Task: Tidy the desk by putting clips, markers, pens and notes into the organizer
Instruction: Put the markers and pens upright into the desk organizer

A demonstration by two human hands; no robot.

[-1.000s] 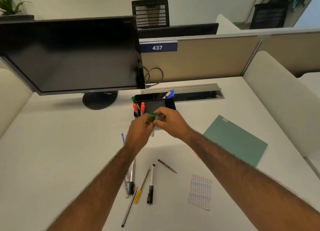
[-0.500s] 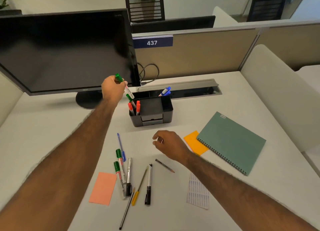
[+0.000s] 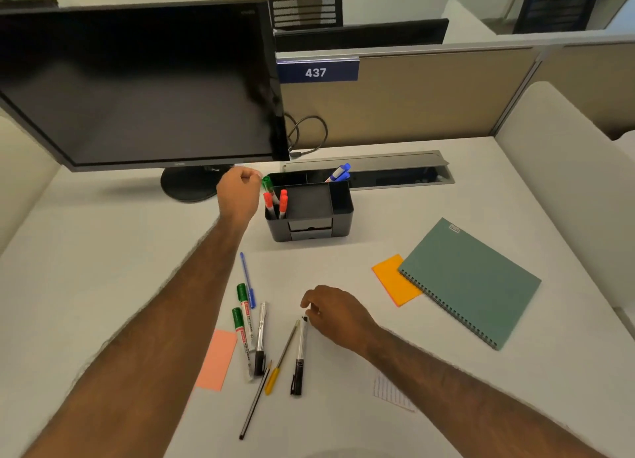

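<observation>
Green marker [image 3: 266, 183] (likely light, stiff, slick; pinch its cap) in the organizer [image 3: 340, 223]; left hand [image 3: 238, 196] fingers curl beside it, grip unclear; right hand [image 3: 338, 320] fingers loose, empty.

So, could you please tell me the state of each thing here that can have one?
Monitor, screen dark.
Organizer, upright, partly filled.
Green marker, capped, standing in organizer.
Red markers, capped, standing in organizer.
Notebook, closed.
Cable hatch, lid open.
Left grip, pinching the green marker's cap.
Right grip, loosely curled, holding nothing.
</observation>
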